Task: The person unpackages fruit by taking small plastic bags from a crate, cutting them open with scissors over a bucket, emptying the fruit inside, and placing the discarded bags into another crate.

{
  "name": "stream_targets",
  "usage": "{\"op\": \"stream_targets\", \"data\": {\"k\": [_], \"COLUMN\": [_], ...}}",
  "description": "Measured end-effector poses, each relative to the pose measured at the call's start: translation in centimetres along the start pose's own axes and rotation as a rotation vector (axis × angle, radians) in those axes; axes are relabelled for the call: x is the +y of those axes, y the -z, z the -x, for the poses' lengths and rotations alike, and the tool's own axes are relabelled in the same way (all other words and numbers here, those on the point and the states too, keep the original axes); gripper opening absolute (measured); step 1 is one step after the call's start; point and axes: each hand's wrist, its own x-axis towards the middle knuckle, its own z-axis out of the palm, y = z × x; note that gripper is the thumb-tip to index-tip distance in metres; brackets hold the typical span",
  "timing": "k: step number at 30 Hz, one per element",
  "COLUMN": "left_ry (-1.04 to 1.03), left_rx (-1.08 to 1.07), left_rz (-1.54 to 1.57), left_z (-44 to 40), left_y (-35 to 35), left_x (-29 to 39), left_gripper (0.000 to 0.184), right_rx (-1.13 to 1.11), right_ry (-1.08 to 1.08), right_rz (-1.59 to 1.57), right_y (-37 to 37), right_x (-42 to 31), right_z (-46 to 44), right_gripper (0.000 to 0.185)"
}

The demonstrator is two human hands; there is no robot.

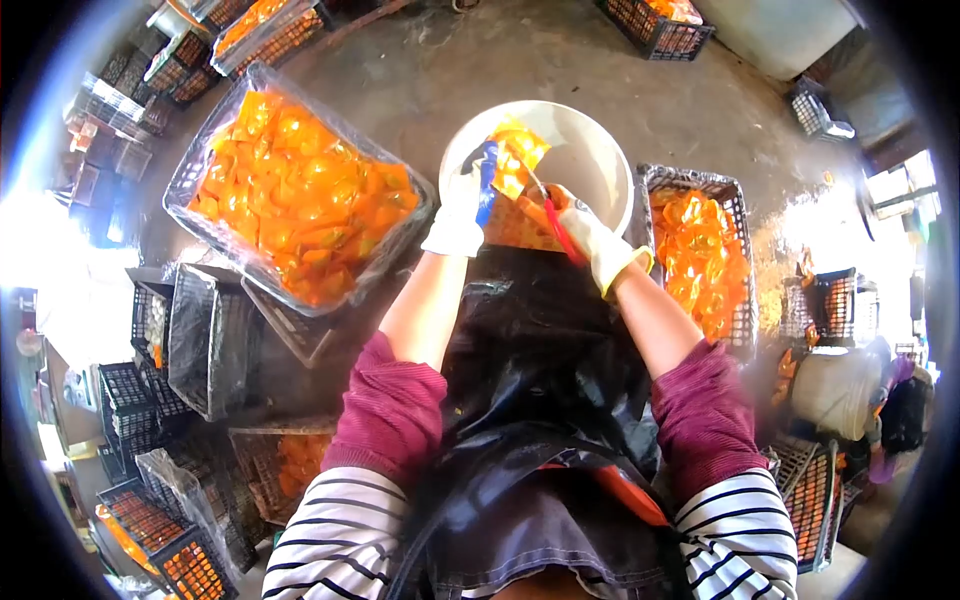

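Left hand (pixel 468 202) grips an orange piece (pixel 521 155) over the bucket (pixel 592 150), right hand (pixel 594 234) a red tool (pixel 561 230); piece seemingly unfinished, crates (pixel 746 240) heaped, done or waiting unclear

There are two hands (pixel 465 205) (pixel 592 232), one tool (pixel 557 225), one bucket (pixel 592 150).

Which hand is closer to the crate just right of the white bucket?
Right. The right hand is left of the crate; the left hand is farther left, beyond the right one.
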Motion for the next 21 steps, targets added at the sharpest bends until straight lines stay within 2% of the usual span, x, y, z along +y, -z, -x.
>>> {"op": "stream_targets", "data": {"k": [2,5,7,9,11,14,16,18,20,21], "left_ry": [0.082,0.005,0.096,0.343,0.366,0.386,0.417,0.522,0.508,0.441], "left_rx": [-0.06,-0.033,-0.055,-0.117,-0.078,-0.086,-0.122,-0.085,-0.103,-0.137], "left_rz": [0.011,0.136,0.279,0.443,0.341,0.254,0.2,0.166,0.182,0.216], "left_z": [-0.3,-0.2,-0.3,-0.4,0.4,0.3,0.3,0.4,0.8,1.1], "left_y": [-0.1,-0.6,-0.8,-0.6,-1.3,-0.9,-0.7,-0.6,-0.8,-1.0], "left_x": [-0.3,0.0,0.4,1.0,1.9,0.4,2.9,4.9,5.3,5.0], "left_gripper": [0.03,0.031,0.034,0.04,0.038,0.037,0.038,0.037,0.037,0.038], "right_rx": [-0.04,-0.041,-0.027,0.006,0.05,0.047,0.037,0.01,-0.019,-0.025], "right_ry": [0.039,-0.066,-0.04,0.053,0.174,0.068,-0.04,-0.047,0.043,0.034], "right_rz": [0.232,0.202,0.228,0.306,0.415,0.416,0.1,0.067,0.318,0.338], "right_y": [0.4,0.7,0.6,0.3,0.1,0.3,0.8,0.5,0.3,0.2], "right_x": [-0.7,-2.0,-2.6,-2.2,-1.0,-1.2,-0.4,-0.6,-1.8,-2.1], "right_z": [0.6,1.0,1.4,1.4,0.7,0.5,0.2,0.3,1.3,1.3], "right_gripper": [0.03,0.023,0.023,0.022,0.022,0.021,0.026,0.027,0.025,0.024]}}
